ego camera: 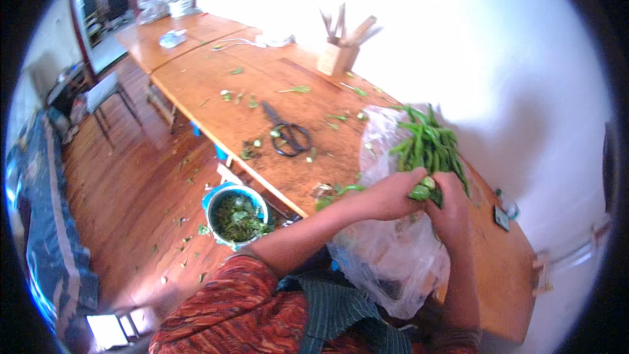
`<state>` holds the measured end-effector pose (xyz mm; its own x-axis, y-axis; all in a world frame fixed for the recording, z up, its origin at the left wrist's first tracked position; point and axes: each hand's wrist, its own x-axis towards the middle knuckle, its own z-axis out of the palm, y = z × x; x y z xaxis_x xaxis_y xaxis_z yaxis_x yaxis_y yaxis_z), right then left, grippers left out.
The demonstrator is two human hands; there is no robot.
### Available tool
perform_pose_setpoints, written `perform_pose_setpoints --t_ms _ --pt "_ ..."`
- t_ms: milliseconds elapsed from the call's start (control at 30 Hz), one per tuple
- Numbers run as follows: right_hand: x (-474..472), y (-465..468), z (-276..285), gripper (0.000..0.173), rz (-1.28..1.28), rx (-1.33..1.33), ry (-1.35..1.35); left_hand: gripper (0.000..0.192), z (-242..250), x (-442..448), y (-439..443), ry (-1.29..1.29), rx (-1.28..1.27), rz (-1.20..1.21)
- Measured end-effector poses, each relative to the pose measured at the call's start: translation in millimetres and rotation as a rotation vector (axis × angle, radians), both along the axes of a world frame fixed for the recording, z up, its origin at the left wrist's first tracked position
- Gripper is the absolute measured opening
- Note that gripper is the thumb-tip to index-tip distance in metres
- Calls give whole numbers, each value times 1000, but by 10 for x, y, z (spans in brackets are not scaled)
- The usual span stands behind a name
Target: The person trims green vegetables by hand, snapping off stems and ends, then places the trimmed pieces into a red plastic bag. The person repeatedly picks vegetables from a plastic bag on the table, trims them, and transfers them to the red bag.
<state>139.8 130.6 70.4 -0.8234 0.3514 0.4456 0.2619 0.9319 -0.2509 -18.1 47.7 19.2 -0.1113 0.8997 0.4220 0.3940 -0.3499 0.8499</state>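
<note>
Both of my hands meet over a clear plastic bag at the table's right side. Between them is a bunch of green vegetable pieces, one with a pale round end. My left hand grips the bunch from the left, and my right hand closes on it from the right. Just beyond my fingers lies a heap of long green pods, on the far part of the bag. A few loose green pieces rest beside my left wrist. Blur hides the exact finger contacts.
Black-handled scissors lie on the wooden table among scattered green scraps. Below its edge stands a bucket of trimmings. A box of sticks stands by the wall; a phone lies at right. A stool stands left.
</note>
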Motion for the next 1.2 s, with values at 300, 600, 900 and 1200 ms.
perform_pose_setpoints --t_ms 300,600,900,1200 --pt "173 82 -134 32 107 -712 613 41 93 -74 -190 -367 137 -39" --pt "-35 -102 -293 28 427 -804 888 53 134 50 -427 -658 105 8" --pt "-171 -474 -122 6 -14 -572 416 58 -57 -87 -594 -369 52 -64" --pt "-246 -101 -466 30 308 -1648 445 38 -200 -139 -637 -218 -88 0"
